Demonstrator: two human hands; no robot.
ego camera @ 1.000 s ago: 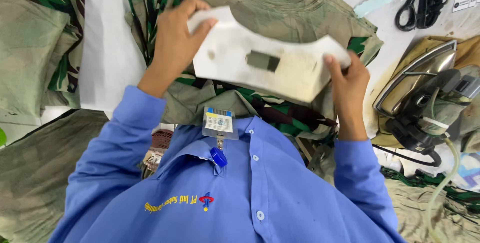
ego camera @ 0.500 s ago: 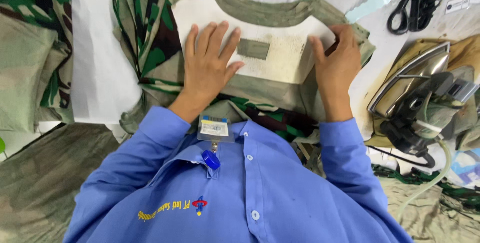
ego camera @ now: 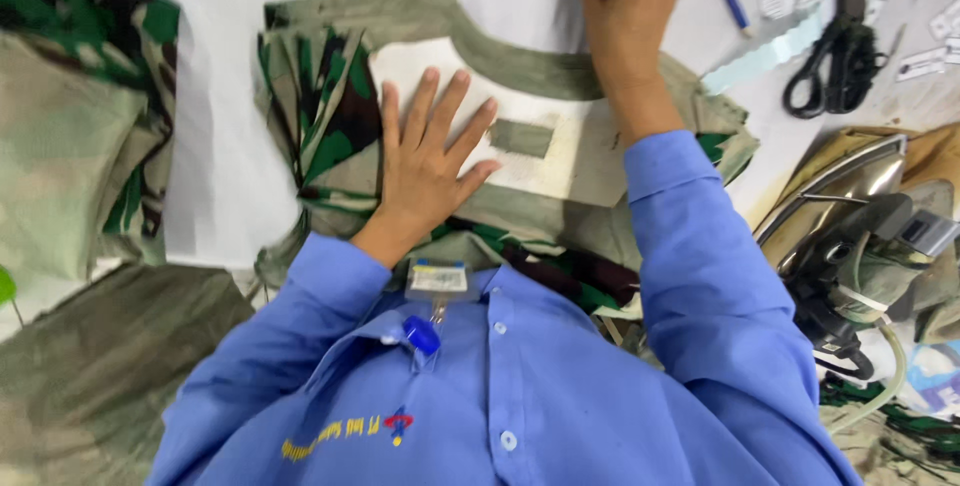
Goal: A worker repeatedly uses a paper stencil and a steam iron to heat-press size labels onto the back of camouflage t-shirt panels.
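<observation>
my left hand lies flat, fingers spread, gripping nothing, on the white template (grey rectangle at its middle) over the camouflage garment. my right hand reaches past the collar; its grip i cannot tell. white paper tags lie far right.
</observation>
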